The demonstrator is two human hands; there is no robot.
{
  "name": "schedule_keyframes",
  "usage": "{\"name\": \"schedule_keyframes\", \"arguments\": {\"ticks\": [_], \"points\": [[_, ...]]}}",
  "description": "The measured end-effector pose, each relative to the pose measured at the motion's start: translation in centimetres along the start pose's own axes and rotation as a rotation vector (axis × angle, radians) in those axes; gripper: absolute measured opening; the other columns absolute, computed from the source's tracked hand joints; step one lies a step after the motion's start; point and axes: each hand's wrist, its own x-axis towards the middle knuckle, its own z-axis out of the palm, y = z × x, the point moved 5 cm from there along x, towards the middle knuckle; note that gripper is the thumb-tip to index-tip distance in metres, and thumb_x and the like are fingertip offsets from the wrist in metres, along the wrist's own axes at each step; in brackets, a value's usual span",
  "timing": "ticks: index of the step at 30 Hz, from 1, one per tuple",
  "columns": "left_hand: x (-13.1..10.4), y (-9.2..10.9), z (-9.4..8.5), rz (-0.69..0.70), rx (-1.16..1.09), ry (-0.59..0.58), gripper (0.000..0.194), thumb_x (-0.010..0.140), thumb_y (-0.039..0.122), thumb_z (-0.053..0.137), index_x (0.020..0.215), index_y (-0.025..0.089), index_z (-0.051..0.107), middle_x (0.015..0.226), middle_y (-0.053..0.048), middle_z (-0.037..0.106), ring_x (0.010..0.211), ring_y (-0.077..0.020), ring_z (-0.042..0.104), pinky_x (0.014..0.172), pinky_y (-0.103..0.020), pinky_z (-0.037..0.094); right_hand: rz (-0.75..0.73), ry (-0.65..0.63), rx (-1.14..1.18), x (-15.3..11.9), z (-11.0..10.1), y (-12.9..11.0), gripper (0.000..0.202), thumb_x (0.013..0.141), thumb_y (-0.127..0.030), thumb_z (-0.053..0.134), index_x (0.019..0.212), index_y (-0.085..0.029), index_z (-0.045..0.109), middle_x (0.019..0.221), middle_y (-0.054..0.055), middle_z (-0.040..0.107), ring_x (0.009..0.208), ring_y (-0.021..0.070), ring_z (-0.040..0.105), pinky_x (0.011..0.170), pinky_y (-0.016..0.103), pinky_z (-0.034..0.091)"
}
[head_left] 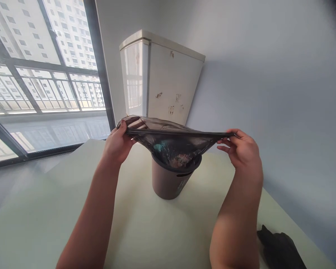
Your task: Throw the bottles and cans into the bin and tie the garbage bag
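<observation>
A dark, see-through garbage bag (179,144) is stretched wide above a brown-grey trash can (168,183), its lower part sagging inside the rim. Crumpled contents, some teal and some reddish, show faintly through the film; I cannot make out what they are. My left hand (119,144) pinches the bag's left edge between thumb and fingers. At the opposite side, my right hand (242,147) grips the bag's right edge, thumb and index finger closed on it and the other fingers loosely curled. The can stands upright on a pale green table, with a slot near its rim.
Black folded plastic (281,246) lies at the lower right of the pale green table (156,231). A worn white refrigerator (173,82) stands behind the can. Large framed windows (53,71) are on the left, and a plain wall (268,93) rises on the right.
</observation>
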Motion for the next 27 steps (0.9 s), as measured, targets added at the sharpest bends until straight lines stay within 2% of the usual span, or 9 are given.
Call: {"name": "schedule_keyframes", "arguments": {"ticks": [5, 9, 12, 14, 16, 17, 19, 22, 27], "points": [[0.1, 0.6, 0.8, 0.090, -0.125, -0.003, 0.036, 0.106, 0.047, 0.049, 0.097, 0.018, 0.069, 0.130, -0.014, 0.073, 0.128, -0.0308, 0.066, 0.108, -0.050, 0.054, -0.037, -0.004, 0.288, 0.2, 0.6, 0.4, 0.015, 0.085, -0.033, 0.073, 0.087, -0.023, 0.062, 0.102, 0.005, 0.068, 0.097, 0.0221, 0.068, 0.087, 0.047, 0.063], [-0.5, 1.5, 1.6, 0.129, -0.223, 0.008, 0.042, 0.108, 0.041, 0.046, 0.072, 0.020, 0.049, 0.114, -0.007, 0.076, 0.123, -0.0280, 0.068, 0.103, -0.048, 0.057, -0.004, -0.027, 0.470, 0.1, 2.4, 0.6, 0.018, 0.094, -0.037, 0.063, 0.087, -0.022, 0.058, 0.117, 0.014, 0.071, 0.114, 0.0313, 0.068, 0.090, 0.056, 0.060], [-0.8, 2.0, 1.4, 0.118, -0.374, -0.007, 0.045, 0.110, 0.045, 0.041, 0.073, 0.020, 0.046, 0.069, 0.000, 0.065, 0.082, -0.0165, 0.073, 0.090, -0.038, 0.062, -0.027, -0.068, 0.589, -0.2, 3.9, 0.2, 0.024, 0.096, -0.040, 0.060, 0.081, -0.022, 0.057, 0.116, 0.015, 0.073, 0.115, 0.0341, 0.070, 0.093, 0.058, 0.059], [-0.9, 2.2, 0.9, 0.090, -0.434, -0.030, 0.047, 0.111, 0.049, 0.035, 0.074, 0.020, 0.046, 0.051, 0.007, 0.042, 0.049, -0.0080, 0.052, 0.070, -0.025, 0.060, -0.031, -0.108, 0.650, -0.4, 4.7, 0.0, 0.027, 0.097, -0.041, 0.060, 0.078, -0.023, 0.056, 0.110, 0.012, 0.074, 0.110, 0.0319, 0.072, 0.091, 0.055, 0.060], [-1.0, 2.6, 0.5, 0.078, -0.426, -0.038, 0.048, 0.111, 0.050, 0.035, 0.074, 0.020, 0.045, 0.049, 0.008, 0.029, 0.038, -0.0055, 0.031, 0.048, -0.018, 0.046, -0.015, -0.151, 0.700, -0.6, 5.1, -0.1, 0.030, 0.099, -0.042, 0.059, 0.076, -0.023, 0.056, 0.089, 0.005, 0.073, 0.092, 0.0239, 0.074, 0.081, 0.045, 0.062], [-1.0, 2.7, 0.4, 0.075, -0.404, -0.040, 0.047, 0.110, 0.049, 0.038, 0.074, 0.020, 0.046, 0.051, 0.008, 0.027, 0.038, -0.0056, 0.026, 0.042, -0.018, 0.038, -0.005, -0.181, 0.709, -0.7, 5.3, -0.3, 0.032, 0.101, -0.041, 0.059, 0.075, -0.022, 0.056, 0.074, 0.000, 0.067, 0.075, 0.0179, 0.071, 0.072, 0.037, 0.061], [-1.3, 3.0, 0.8, 0.038, -0.342, -0.075, 0.042, 0.107, 0.047, 0.047, 0.075, 0.020, 0.050, 0.056, 0.006, 0.031, 0.042, -0.0066, 0.029, 0.040, -0.020, 0.033, 0.005, -0.254, 0.679, -1.1, 5.7, -0.8, 0.034, 0.100, -0.042, 0.062, 0.074, -0.022, 0.056, 0.050, -0.008, 0.042, 0.044, 0.0086, 0.047, 0.050, 0.024, 0.049], [-1.9, 2.9, 2.4, -0.044, -0.259, -0.192, 0.027, 0.096, 0.041, 0.058, 0.086, 0.016, 0.063, 0.069, 0.000, 0.042, 0.054, -0.0092, 0.040, 0.046, -0.022, 0.039, -0.007, -0.369, 0.526, -2.4, 6.8, -1.9, 0.036, 0.093, -0.046, 0.071, 0.072, -0.022, 0.055, 0.048, -0.011, 0.021, 0.039, 0.0063, 0.017, 0.038, 0.022, 0.025], [-2.7, 2.4, 4.4, 0.047, -0.016, -0.213, 0.021, 0.090, 0.025, 0.058, 0.091, 0.014, 0.075, 0.080, -0.006, 0.051, 0.069, -0.0136, 0.044, 0.055, -0.025, 0.044, -0.009, -0.497, 0.303, -4.8, 9.3, -2.9, 0.014, 0.085, -0.030, 0.067, 0.076, -0.020, 0.065, 0.064, -0.001, 0.043, 0.055, 0.0109, 0.038, 0.049, 0.026, 0.031]]}}
